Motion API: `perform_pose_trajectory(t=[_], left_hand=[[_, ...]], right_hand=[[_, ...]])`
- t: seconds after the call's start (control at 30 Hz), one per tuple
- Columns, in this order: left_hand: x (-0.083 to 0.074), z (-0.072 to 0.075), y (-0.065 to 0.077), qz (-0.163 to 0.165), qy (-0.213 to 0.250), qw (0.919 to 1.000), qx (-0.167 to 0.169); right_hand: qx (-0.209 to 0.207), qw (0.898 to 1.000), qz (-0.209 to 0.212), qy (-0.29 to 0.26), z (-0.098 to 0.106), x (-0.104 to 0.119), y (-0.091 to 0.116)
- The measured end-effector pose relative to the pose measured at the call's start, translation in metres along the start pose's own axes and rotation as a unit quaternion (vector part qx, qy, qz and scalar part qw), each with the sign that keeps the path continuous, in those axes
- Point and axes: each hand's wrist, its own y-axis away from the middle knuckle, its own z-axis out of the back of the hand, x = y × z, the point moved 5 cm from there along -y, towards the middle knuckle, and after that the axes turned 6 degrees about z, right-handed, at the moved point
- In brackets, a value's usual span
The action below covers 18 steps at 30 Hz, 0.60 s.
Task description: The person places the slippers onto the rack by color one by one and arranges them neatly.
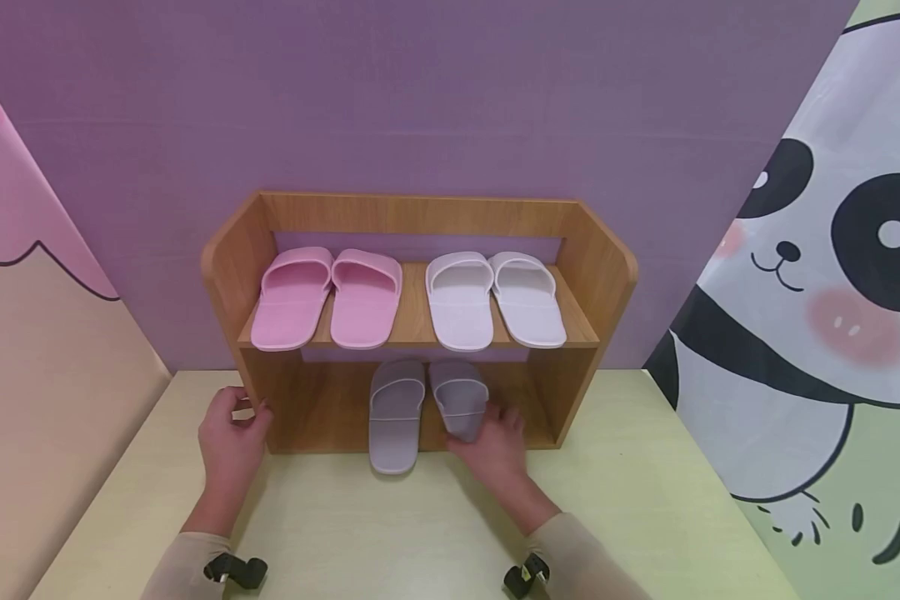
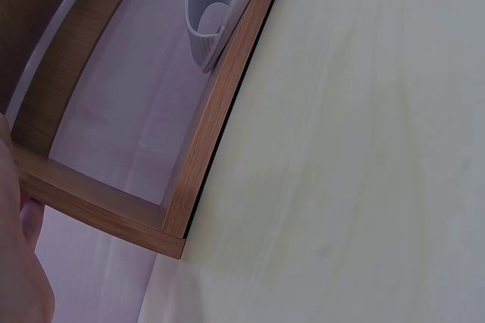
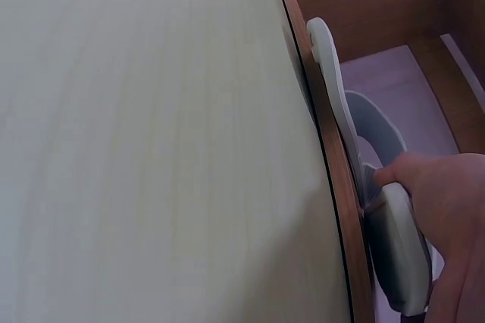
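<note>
A small wooden shoe rack (image 1: 420,213) with two levels stands against the purple backdrop. My left hand (image 1: 231,433) grips the front edge of its left side panel, with thumb and fingers on either side of the board. On the lower level, my right hand (image 1: 495,442) holds the right grey slipper (image 1: 461,396) by its toe-down front end, fingers along its right side. Beside it lies the other grey slipper (image 1: 395,417), its sole jutting past the rack's front edge. In the right wrist view the thumb presses on the held slipper (image 3: 398,243), which is tilted.
A pair of pink slippers (image 1: 292,304) sits on the upper shelf at left, and a pair of white slippers (image 1: 461,308) at right. The pale tabletop (image 1: 390,533) stretches in front of the rack. A panda picture (image 1: 817,250) covers the right wall.
</note>
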Motion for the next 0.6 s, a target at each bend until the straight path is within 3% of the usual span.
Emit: perform_pose_trajectory(t=[0.13, 0.47, 0.6], left_hand=[[0.000, 0.000, 0.000, 0.001, -0.001, 1.0000, -0.002], [0.002, -0.001, -0.001, 0.000, -0.006, 1.0000, -0.003], [0.002, -0.001, 0.000, 0.003, -0.005, 1.0000, -0.002]], right_hand=[[0.008, 1.000, -0.012, 0.012, -0.004, 0.005, 0.001], [-0.018, 0.999, -0.002, 0.051, -0.008, 0.021, 0.006], [0.000, 0.999, -0.006, 0.040, -0.009, 0.023, 0.007]])
